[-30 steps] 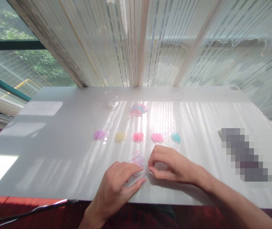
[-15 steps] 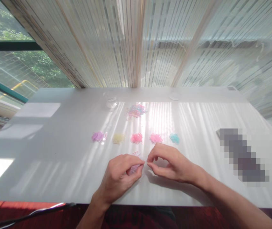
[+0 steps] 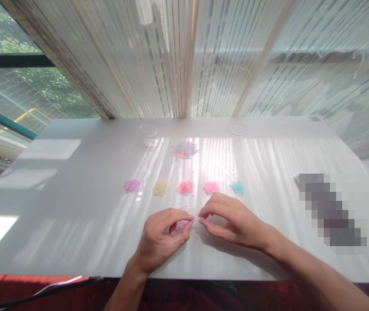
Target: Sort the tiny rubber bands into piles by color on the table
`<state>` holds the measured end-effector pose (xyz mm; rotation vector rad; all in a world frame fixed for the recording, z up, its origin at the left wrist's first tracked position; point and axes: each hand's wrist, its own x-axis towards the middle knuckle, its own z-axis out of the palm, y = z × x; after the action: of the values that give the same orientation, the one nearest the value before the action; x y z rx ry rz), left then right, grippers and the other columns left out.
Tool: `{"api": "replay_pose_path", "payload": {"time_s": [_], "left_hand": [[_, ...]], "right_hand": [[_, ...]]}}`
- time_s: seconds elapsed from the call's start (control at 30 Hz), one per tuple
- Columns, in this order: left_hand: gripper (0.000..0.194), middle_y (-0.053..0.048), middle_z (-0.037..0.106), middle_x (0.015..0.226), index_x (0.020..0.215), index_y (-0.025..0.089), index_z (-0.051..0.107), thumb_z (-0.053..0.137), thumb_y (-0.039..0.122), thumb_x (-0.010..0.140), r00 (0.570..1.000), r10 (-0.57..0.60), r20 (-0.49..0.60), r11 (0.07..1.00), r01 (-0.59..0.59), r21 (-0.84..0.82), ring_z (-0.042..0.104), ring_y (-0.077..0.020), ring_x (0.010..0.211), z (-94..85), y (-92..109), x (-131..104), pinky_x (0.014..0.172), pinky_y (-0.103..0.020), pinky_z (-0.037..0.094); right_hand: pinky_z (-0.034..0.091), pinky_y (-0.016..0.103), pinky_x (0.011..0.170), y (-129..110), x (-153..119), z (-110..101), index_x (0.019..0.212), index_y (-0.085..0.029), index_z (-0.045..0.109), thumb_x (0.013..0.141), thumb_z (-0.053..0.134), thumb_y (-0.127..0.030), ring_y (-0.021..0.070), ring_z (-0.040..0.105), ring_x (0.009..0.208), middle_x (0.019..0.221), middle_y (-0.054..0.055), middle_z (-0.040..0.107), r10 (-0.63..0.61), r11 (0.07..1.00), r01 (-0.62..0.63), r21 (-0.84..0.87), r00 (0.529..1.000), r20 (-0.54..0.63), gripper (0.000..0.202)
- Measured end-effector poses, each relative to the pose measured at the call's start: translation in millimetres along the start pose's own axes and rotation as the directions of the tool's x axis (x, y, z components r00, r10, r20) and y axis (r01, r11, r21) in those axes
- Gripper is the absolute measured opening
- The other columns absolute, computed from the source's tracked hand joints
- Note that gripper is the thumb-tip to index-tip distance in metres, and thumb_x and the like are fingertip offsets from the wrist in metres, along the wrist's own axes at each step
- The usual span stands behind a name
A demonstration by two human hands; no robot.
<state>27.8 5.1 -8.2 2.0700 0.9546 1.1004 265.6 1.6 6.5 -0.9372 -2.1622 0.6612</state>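
Note:
My left hand (image 3: 163, 233) and my right hand (image 3: 236, 220) face each other near the table's front, fingertips pinched. A thin, pale strand (image 3: 196, 220) spans the small gap between them, gripped at both ends. Beneath and behind my left fingers lies a partly hidden pile of pinkish-purple bands (image 3: 180, 226). Beyond my hands is a row of small piles: purple (image 3: 133, 186), yellow (image 3: 161, 187), red-pink (image 3: 185, 187), pink (image 3: 212, 187) and teal (image 3: 237, 187). Farther back sits a mixed-colour pile (image 3: 186, 150).
A clear jar (image 3: 151, 137) stands at the back of the white table (image 3: 90, 181), with a clear round lid (image 3: 237, 129) to its right. A pixelated dark object (image 3: 331, 211) lies on the right. Striped blinds (image 3: 158, 56) hang behind the table.
My hands have drawn slightly apart, my left one shifting a little left. The thin strand between the fingertips shows more clearly, and a loose band below is now visible.

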Motion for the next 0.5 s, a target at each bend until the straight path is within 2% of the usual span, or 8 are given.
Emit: {"api": "replay_pose_path", "payload": {"time_s": [0.27,0.5], "left_hand": [[0.012,-0.001,0.077,0.081,0.098,0.020,0.077,0.072,0.012,0.091,1.000,-0.014,-0.010,1.000,0.014,-0.010,0.056,-0.0086,0.054,0.5,0.6,-1.1,0.052,-0.020,0.050],[0.010,-0.002,0.078,0.085,0.097,0.020,0.076,0.073,0.013,0.090,0.997,-0.040,-0.059,0.999,0.040,0.009,0.053,-0.0075,0.052,1.1,0.2,-1.5,0.050,-0.019,0.050]], "right_hand": [[0.050,0.029,0.066,-2.8,2.3,-5.1,0.099,-0.020,0.068,0.104,0.057,-0.023,0.0172,0.060,0.073,0.082,0.004,0.069,-0.058,0.996,0.058,-0.072,0.998,0.016,0.012],[0.050,0.029,0.066,-0.9,3.3,-6.7,0.100,-0.021,0.067,0.104,0.058,-0.021,0.0174,0.062,0.074,0.082,0.004,0.070,-0.063,0.989,0.062,-0.134,0.998,-0.006,0.010]]}}
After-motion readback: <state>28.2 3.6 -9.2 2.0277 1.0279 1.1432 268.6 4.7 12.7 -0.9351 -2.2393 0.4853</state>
